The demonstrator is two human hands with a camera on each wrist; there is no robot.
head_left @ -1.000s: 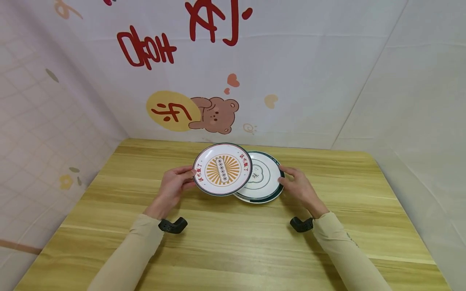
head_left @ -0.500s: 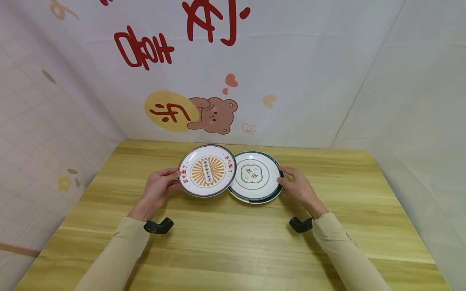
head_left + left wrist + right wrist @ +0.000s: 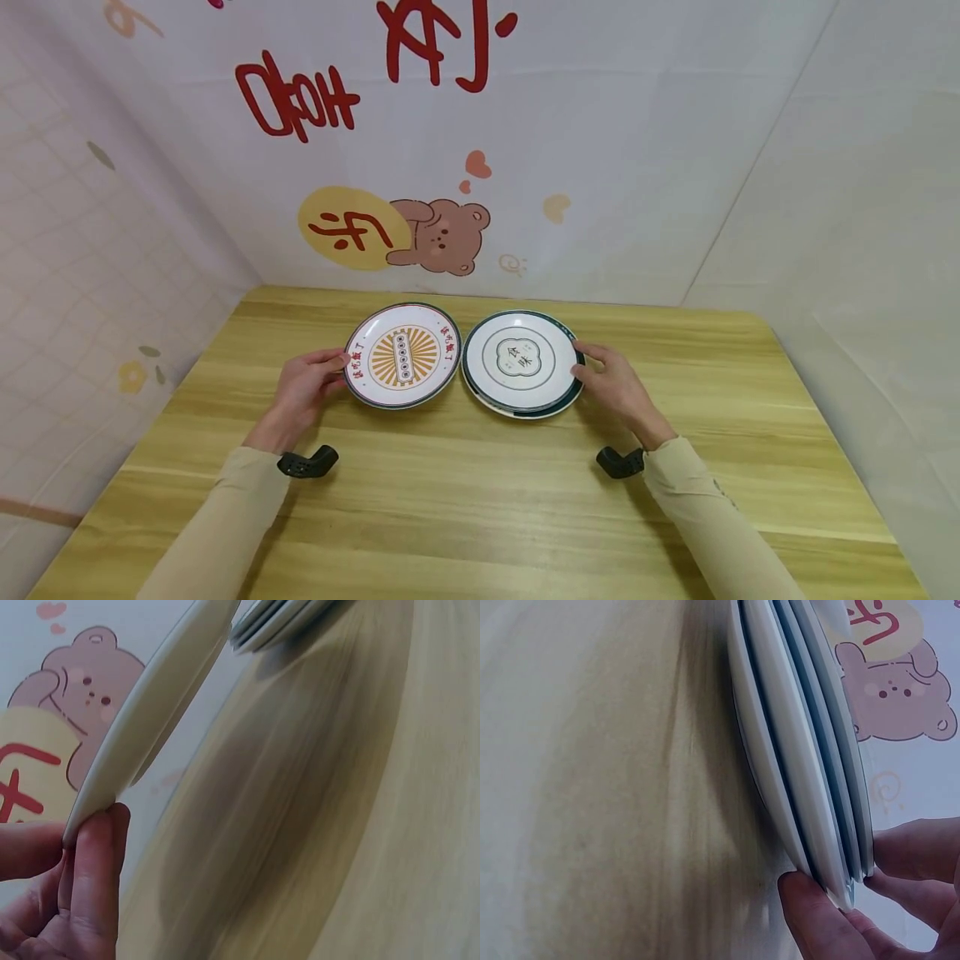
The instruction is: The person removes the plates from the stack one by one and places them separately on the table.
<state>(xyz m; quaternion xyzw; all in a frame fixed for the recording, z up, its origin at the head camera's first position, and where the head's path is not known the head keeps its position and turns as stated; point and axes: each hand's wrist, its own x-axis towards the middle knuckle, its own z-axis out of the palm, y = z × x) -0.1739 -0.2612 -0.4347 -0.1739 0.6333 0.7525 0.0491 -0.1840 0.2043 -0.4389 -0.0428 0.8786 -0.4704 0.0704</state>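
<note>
In the head view my left hand point(image 3: 303, 387) pinches the left rim of a white plate point(image 3: 402, 356) with an orange sunburst and red lettering. The left wrist view shows this plate point(image 3: 150, 712) held off the table, its shadow below, thumb and fingers point(image 3: 97, 851) on opposite faces. Just right of it is a stack of several plates point(image 3: 523, 362); the top one is white with a green rim and a flower-shaped emblem. My right hand point(image 3: 617, 385) grips the stack's right rim. In the right wrist view its fingers point(image 3: 817, 915) touch the edges of the stacked plates point(image 3: 802, 750).
A wood-grain table point(image 3: 480, 508) lies under everything. Behind it hangs a white cloth wall point(image 3: 637, 167) with red characters and a printed bear point(image 3: 442, 237). More pale cloth walls stand at left and right. A black wrist mount point(image 3: 307, 462) sits on each wrist.
My left hand has carried the sunburst plate leftward and slightly lower, off the top of the stack, uncovering the green-rimmed plate's emblem. My right hand stays at the stack's rim.
</note>
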